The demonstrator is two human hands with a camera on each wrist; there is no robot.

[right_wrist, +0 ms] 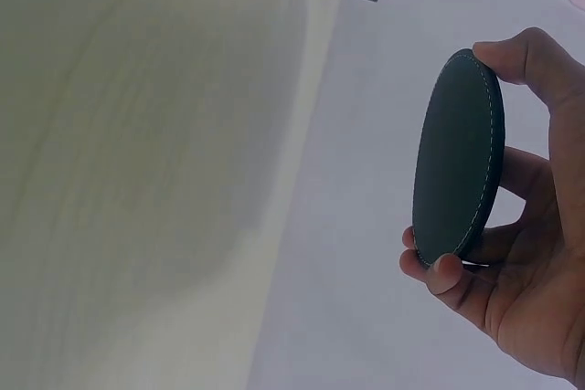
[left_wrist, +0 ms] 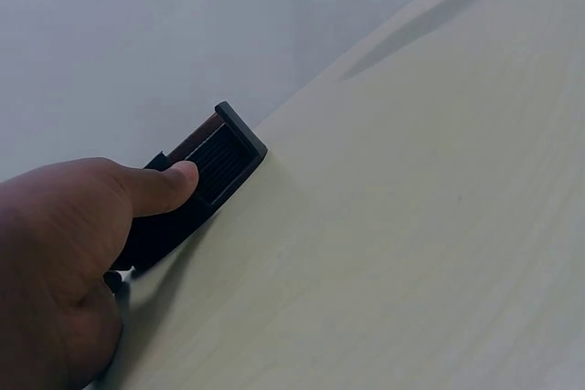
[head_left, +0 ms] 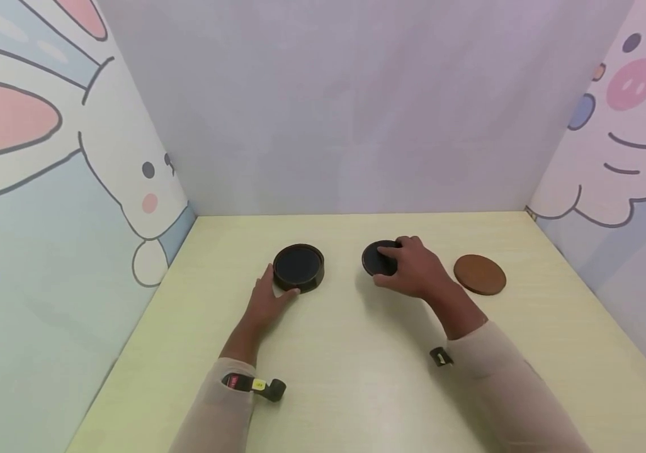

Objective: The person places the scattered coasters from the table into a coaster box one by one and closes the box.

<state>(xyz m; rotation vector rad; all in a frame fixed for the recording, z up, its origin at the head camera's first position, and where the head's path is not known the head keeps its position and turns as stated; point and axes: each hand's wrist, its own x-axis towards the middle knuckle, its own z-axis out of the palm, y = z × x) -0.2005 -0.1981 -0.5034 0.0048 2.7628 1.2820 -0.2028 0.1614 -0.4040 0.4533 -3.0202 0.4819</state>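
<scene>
A round black coaster holder (head_left: 298, 264) sits on the left part of the table, with a dark disc inside its rim. My left hand (head_left: 266, 305) grips its near left side; in the left wrist view the thumb lies along the slotted side of the holder (left_wrist: 224, 166), and the other fingers are largely hidden. Above the table, to the right of the holder, my right hand (head_left: 413, 270) holds a round black coaster (head_left: 373, 259) by its edge. White stitching rings this coaster (right_wrist: 457, 157) in the right wrist view. A brown round coaster (head_left: 479, 274) lies flat farther right.
The pale wooden table (head_left: 334, 377) meets a plain light wall (head_left: 351, 126) at the back. Side walls with cartoon rabbit drawings (head_left: 130, 176) stand left and right. Each forearm wears a dark strap (head_left: 240, 382) over the sleeve.
</scene>
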